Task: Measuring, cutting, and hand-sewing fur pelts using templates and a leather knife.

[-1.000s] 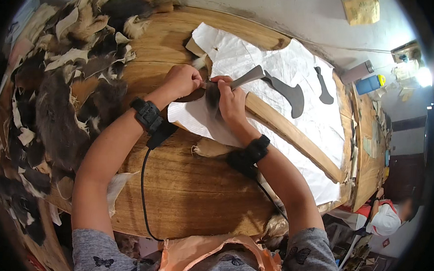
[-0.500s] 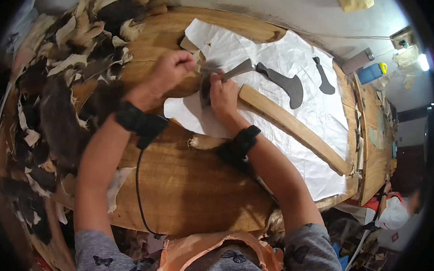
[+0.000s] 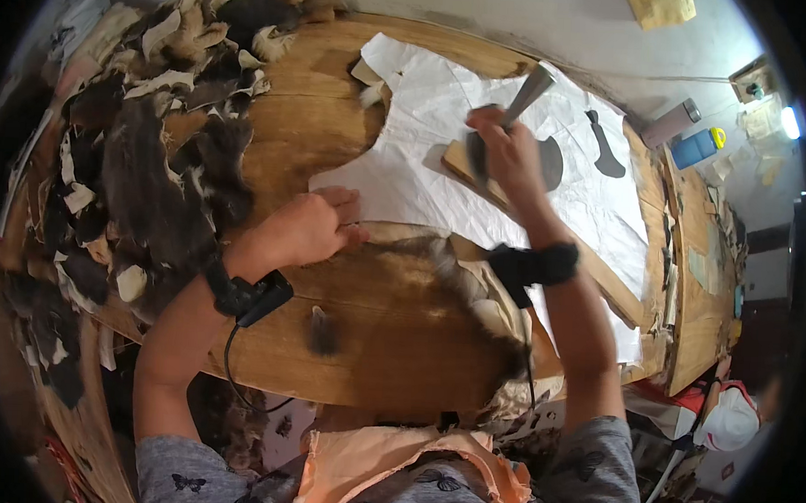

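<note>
Since the earlier frames the right hand (image 3: 506, 157) has been lifted away from the left and raised over the white paper sheet (image 3: 406, 180), and the left hand (image 3: 314, 228) has been drawn back toward the near edge of that sheet. The right hand is seen closed around the handle of a metal tool (image 3: 527, 95), whose pale, flaring end points up and away; the working end is hidden inside the fist, so the kind of tool cannot be told with certainty. Beneath it a long wooden strip (image 3: 478, 178) is laid diagonally across the paper, apparently as a straight guide or weight. The left hand is loosely curled, holding nothing, with its fingertips pressed on the paper's edge, seemingly to keep the sheet flat on the wooden table (image 3: 372, 340). A fur pelt (image 3: 447, 280) is spread just beside that hand, partly under the right forearm, so its full outline is concealed. Dark cut-out shapes (image 3: 605, 148) are placed on the far side of the paper. A large heap of fur scraps (image 3: 137, 168) is piled along the table's left. Black wrist bands are worn on both arms. The table's right end is bent and blurred by the lens.
</note>
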Action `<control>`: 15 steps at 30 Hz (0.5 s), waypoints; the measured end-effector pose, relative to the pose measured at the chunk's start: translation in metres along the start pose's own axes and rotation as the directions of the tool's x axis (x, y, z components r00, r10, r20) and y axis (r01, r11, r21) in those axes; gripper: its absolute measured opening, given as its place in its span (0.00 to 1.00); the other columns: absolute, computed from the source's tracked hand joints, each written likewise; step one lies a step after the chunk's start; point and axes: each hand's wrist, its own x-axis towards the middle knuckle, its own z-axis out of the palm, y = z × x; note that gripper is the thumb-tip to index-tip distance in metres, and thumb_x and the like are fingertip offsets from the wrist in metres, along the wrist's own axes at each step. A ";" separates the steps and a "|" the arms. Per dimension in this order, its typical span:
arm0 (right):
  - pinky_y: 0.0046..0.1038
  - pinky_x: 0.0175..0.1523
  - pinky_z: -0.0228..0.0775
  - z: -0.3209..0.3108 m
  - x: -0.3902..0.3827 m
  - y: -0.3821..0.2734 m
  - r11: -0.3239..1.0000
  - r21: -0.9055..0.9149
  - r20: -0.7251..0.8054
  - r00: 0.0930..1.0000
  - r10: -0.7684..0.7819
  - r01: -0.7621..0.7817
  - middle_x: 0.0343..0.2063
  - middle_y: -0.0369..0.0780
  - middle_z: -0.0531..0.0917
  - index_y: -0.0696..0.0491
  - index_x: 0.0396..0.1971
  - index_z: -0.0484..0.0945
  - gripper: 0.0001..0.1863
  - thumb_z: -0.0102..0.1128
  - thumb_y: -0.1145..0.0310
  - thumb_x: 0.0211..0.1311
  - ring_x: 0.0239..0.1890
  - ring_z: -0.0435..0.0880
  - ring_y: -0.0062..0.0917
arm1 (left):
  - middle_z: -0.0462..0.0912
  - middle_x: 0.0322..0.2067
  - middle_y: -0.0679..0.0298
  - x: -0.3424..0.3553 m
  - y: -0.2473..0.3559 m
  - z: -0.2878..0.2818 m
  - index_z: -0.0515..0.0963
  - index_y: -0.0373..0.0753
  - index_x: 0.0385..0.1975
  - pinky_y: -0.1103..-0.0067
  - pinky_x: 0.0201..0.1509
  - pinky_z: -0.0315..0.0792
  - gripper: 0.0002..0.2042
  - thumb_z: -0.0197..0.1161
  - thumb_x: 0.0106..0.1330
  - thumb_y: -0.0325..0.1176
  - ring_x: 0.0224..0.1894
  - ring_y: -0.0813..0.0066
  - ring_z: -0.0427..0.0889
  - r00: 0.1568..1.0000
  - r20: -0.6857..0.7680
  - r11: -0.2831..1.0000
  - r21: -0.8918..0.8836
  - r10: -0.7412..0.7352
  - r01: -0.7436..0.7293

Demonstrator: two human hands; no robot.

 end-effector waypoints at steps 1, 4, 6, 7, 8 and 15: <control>0.32 0.36 0.69 -0.023 -0.010 -0.012 0.993 -0.108 0.058 0.997 0.052 -0.046 0.23 0.47 0.79 0.56 0.29 0.77 0.11 0.49 0.66 0.54 0.28 0.78 0.38 | 0.72 0.50 0.52 0.002 -0.005 0.002 0.73 0.33 0.44 0.70 0.54 0.66 0.18 0.53 0.63 0.41 0.52 0.53 0.69 0.999 0.007 0.999 0.029 0.041 -0.041; 0.32 0.31 0.66 -0.092 -0.036 -0.005 0.829 -0.554 0.174 0.963 0.206 -0.077 0.19 0.45 0.76 0.55 0.27 0.77 0.13 0.56 0.60 0.53 0.24 0.76 0.36 | 0.72 0.49 0.50 -0.001 0.016 -0.009 0.72 0.32 0.45 0.72 0.55 0.65 0.17 0.52 0.63 0.40 0.53 0.54 0.69 0.999 0.032 0.998 0.056 0.015 -0.017; 0.32 0.30 0.66 -0.126 -0.062 0.011 0.789 -0.611 0.236 0.934 0.267 -0.071 0.18 0.45 0.75 0.55 0.29 0.78 0.13 0.59 0.59 0.51 0.23 0.75 0.36 | 0.73 0.49 0.50 0.002 0.026 -0.015 0.72 0.31 0.45 0.73 0.55 0.65 0.17 0.51 0.64 0.39 0.53 0.54 0.69 0.997 0.043 0.996 0.067 -0.059 0.056; 0.32 0.31 0.66 -0.142 -0.076 0.023 0.802 -0.596 0.237 0.946 0.223 -0.040 0.17 0.44 0.75 0.54 0.30 0.78 0.13 0.61 0.60 0.50 0.24 0.75 0.35 | 0.73 0.48 0.48 0.003 0.028 -0.018 0.73 0.29 0.42 0.72 0.54 0.65 0.19 0.50 0.64 0.41 0.52 0.53 0.70 0.996 0.053 0.997 0.005 -0.076 0.076; 0.31 0.32 0.68 -0.157 -0.086 0.036 0.747 -0.664 0.293 0.931 0.218 0.034 0.22 0.43 0.76 0.52 0.35 0.80 0.16 0.64 0.62 0.46 0.24 0.76 0.34 | 0.73 0.47 0.46 0.004 0.030 -0.018 0.73 0.27 0.40 0.71 0.53 0.65 0.20 0.49 0.63 0.42 0.51 0.53 0.71 0.993 0.060 0.993 -0.054 -0.098 0.101; 0.32 0.37 0.70 -0.189 -0.121 0.077 0.880 -0.450 0.403 0.914 0.052 0.148 0.29 0.42 0.75 0.46 0.45 0.78 0.23 0.65 0.65 0.42 0.29 0.77 0.33 | 0.72 0.48 0.45 0.008 0.038 0.005 0.71 0.29 0.48 0.71 0.56 0.64 0.26 0.47 0.64 0.50 0.53 0.52 0.70 0.929 -0.115 0.935 -0.003 -0.351 0.353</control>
